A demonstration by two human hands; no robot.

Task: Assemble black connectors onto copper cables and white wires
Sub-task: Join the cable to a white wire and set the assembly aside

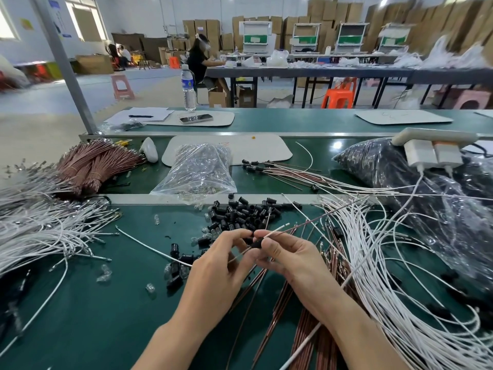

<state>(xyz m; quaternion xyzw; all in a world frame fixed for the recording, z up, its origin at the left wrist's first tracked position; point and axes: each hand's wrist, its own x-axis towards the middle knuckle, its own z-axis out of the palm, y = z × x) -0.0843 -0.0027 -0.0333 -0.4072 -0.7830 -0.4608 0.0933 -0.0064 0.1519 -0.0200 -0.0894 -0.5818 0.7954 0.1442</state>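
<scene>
Nearest the camera, loose copper cables (306, 329) lie on the green belt (93, 316) under the right wrist. A heap of looping white wires (400, 303) spreads to the right of them.

The left hand (218, 263) has its fingers curled, and its thumb and forefinger close narrowly on a black connector (256, 244). The right hand (290, 260) meets it fingertip to fingertip and pinches a white wire (277, 230) just where it leaves the connector. A thin copper cable (314, 220) runs alongside that wire, up and to the right away from the fingers. Whether the wire is fully seated in the connector cannot be told.

Left of the fingers, small clear bulbs (104, 272) and a few stray connectors are scattered. Just beyond the fingertips is a pile of black connectors (240, 212).

Farther out, past a pale rail, a clear bag of bulbs (197, 169) lies straight ahead. Finished leads (266, 166) lie to its right, and tied bundles of copper cable (90, 166) to its left. A dark plastic bag (386, 166) with a power strip (432, 137) on it sits far right. A water bottle (189, 88) and a phone (196, 118) stand on the far belt.
</scene>
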